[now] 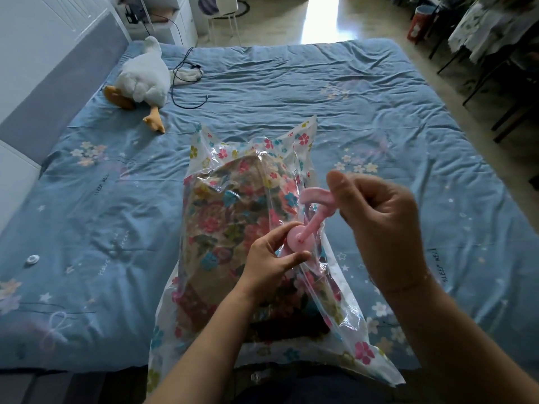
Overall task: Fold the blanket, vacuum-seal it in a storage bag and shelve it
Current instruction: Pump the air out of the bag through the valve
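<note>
Blanket (pixel 230 228) bagged on the bed (pixel 364 97): your left hand (pixel 269 258) pinches the pink valve (pixel 297 238), right hand (pixel 379 225) clamped on the pump (pixel 316 201), ready to draw air out.

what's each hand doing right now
Left hand: closed on the pump base.
Right hand: closed on the pump handle.

Floral blanket (pixel 230 225) folded inside clear flower-print storage bag (pixel 303 141) — pink valve (pixel 296 239) at left hand (pixel 269 258) fingertips.
</note>
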